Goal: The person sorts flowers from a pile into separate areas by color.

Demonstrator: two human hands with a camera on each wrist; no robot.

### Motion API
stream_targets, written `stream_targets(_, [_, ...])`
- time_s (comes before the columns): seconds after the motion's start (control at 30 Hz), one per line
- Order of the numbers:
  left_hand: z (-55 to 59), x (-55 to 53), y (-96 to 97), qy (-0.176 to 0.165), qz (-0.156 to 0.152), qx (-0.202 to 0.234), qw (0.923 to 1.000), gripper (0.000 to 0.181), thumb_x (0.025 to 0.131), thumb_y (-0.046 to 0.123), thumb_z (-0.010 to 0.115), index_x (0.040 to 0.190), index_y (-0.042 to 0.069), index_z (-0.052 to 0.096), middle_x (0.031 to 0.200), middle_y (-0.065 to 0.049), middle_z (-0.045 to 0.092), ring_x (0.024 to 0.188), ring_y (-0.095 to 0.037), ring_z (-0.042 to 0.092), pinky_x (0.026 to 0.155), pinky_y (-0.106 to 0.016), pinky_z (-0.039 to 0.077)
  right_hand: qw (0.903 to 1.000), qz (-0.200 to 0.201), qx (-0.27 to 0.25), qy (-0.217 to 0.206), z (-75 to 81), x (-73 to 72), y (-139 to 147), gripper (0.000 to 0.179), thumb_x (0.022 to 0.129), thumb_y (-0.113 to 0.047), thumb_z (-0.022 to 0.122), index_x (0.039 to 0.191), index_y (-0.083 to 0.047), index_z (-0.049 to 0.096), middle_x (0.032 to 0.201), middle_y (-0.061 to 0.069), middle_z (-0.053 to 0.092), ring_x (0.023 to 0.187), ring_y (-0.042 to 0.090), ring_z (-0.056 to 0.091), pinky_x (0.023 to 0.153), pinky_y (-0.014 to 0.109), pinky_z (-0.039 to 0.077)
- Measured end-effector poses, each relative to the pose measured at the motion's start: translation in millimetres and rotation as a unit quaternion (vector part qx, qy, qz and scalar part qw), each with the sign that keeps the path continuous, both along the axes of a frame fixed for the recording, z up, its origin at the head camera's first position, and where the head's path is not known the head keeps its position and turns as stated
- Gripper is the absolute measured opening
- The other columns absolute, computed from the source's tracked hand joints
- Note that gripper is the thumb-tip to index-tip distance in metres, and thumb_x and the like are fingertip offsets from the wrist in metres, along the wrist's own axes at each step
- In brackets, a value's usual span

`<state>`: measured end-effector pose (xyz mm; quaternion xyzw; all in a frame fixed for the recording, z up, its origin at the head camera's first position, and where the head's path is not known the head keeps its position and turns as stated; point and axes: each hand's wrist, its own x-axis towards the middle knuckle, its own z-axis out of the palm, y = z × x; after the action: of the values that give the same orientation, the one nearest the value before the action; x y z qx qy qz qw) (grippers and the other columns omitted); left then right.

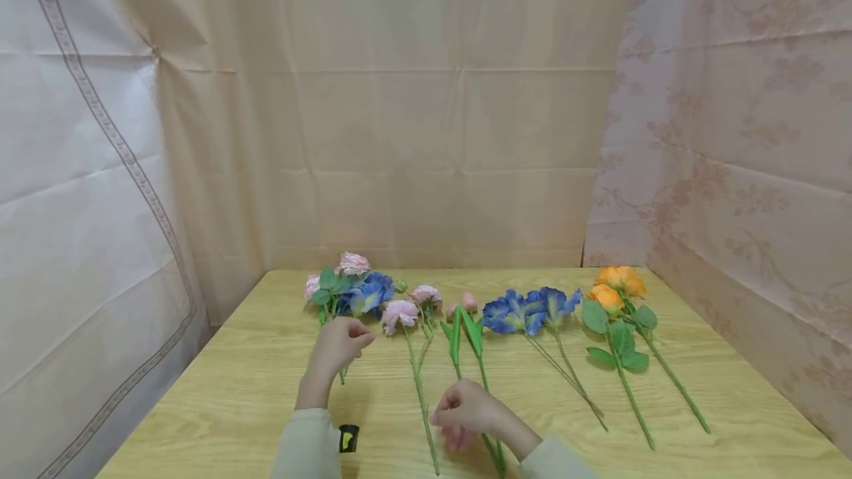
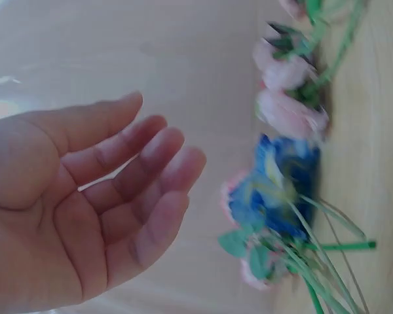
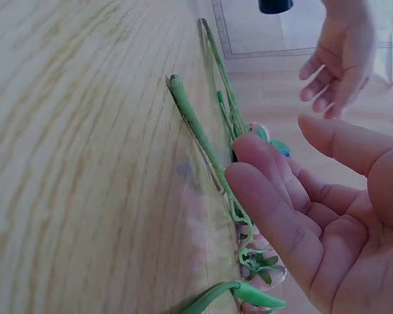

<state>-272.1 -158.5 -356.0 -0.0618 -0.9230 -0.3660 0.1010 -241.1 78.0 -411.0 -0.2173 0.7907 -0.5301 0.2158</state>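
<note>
My left hand (image 1: pixel 336 350) hovers above the table beside the bunch on the left, which joins pink flowers (image 1: pixel 353 264) and a blue flower (image 1: pixel 369 293). Its palm and loosely bent fingers (image 2: pixel 158 134) show nothing held in the left wrist view. Low over the table's front is my right hand (image 1: pixel 469 411), between a pale pink flower's stem (image 1: pixel 421 398) and the tulip stems. Nothing lies in its relaxed fingers (image 3: pixel 265 190). Close by in the right wrist view are a green stem end (image 3: pixel 183 98) and a tulip leaf (image 3: pixel 259 296).
Two pink tulips (image 1: pixel 469 301) with green leaves lie mid-table. Right of them are blue flowers (image 1: pixel 506 313), then orange roses (image 1: pixel 620 281) with long stems. A small black object with a yellow mark (image 1: pixel 349 438) shows by the left sleeve. Cloth curtains (image 1: pixel 433 131) surround the wooden table (image 1: pixel 220 405).
</note>
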Motion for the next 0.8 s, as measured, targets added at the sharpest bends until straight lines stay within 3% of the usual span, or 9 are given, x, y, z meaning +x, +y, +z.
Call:
stream_targets(0.2, [-7.8, -17.0, -14.9, 0.004, 0.073, -0.041, 0.9965, 0.008, 0.079, 0.009, 0.065, 0.078, 0.002, 0.067, 0.075, -0.008, 0.063, 0.068, -0.022, 0.058, 0.061, -0.039, 0.047, 1.0000, 0.004, -0.002, 0.003, 0.0, 2.4, -0.6, 0.014, 0.084, -0.009, 0.060, 0.078, 0.004, 0.063, 0.058, 0.012, 0.060, 0.043, 0.017, 0.058, 0.044, 0.033, 0.050])
stream_targets(0.3, [-11.0, -22.6, -19.4, 0.011, 0.098, -0.050, 0.9939, 0.006, 0.076, 0.006, 0.062, 0.073, 0.002, 0.066, 0.071, -0.007, 0.062, 0.065, -0.022, 0.057, 0.057, -0.037, 0.046, 1.0000, 0.003, -0.001, 0.003, -0.8, 4.0, -0.7, 0.013, 0.083, -0.009, 0.061, 0.078, 0.003, 0.063, 0.058, 0.011, 0.059, 0.044, 0.019, 0.058, 0.043, 0.033, 0.050])
stream_targets(0.43, [-16.6, -30.0, -22.6, 0.008, 0.109, -0.054, 0.9925, 0.023, 0.071, 0.000, 0.053, 0.050, 0.008, 0.050, 0.047, 0.003, 0.042, 0.045, -0.011, 0.037, 0.040, -0.024, 0.031, 1.0000, 0.000, 0.004, -0.004, -2.7, 4.8, -0.6, 0.011, 0.082, -0.008, 0.061, 0.078, 0.001, 0.063, 0.058, 0.008, 0.058, 0.044, 0.017, 0.057, 0.044, 0.033, 0.050])
stream_targets(0.53, [-23.0, -37.4, -24.3, 0.004, 0.106, -0.068, 0.9920, 0.032, 0.066, -0.003, 0.046, 0.044, 0.015, 0.032, 0.041, 0.006, 0.023, 0.041, -0.009, 0.022, 0.039, -0.020, 0.019, 0.9999, 0.001, 0.007, -0.008, -3.6, 4.8, -0.4, 0.011, 0.082, -0.009, 0.061, 0.078, 0.001, 0.063, 0.058, 0.007, 0.058, 0.043, 0.015, 0.056, 0.044, 0.032, 0.050])
stream_targets(0.57, [-25.4, -40.0, -24.9, 0.002, 0.106, -0.079, 0.9912, 0.033, 0.066, -0.003, 0.046, 0.044, 0.016, 0.030, 0.042, 0.006, 0.022, 0.042, -0.009, 0.022, 0.039, -0.021, 0.018, 1.0000, 0.003, 0.006, -0.007, -3.8, 4.9, -0.3, 0.011, 0.083, -0.009, 0.061, 0.078, 0.001, 0.063, 0.058, 0.008, 0.059, 0.043, 0.014, 0.056, 0.044, 0.032, 0.050])
stream_targets(0.8, [-42.3, -53.0, -30.6, -0.029, 0.109, -0.163, 0.9801, 0.027, 0.073, -0.005, 0.052, 0.052, 0.008, 0.042, 0.060, -0.007, 0.052, 0.056, -0.020, 0.049, 0.046, -0.036, 0.042, 0.9998, 0.010, -0.002, -0.016, -4.9, 5.1, 1.1, 0.013, 0.083, -0.010, 0.061, 0.079, 0.002, 0.064, 0.059, 0.009, 0.060, 0.042, 0.010, 0.053, 0.041, 0.028, 0.048])
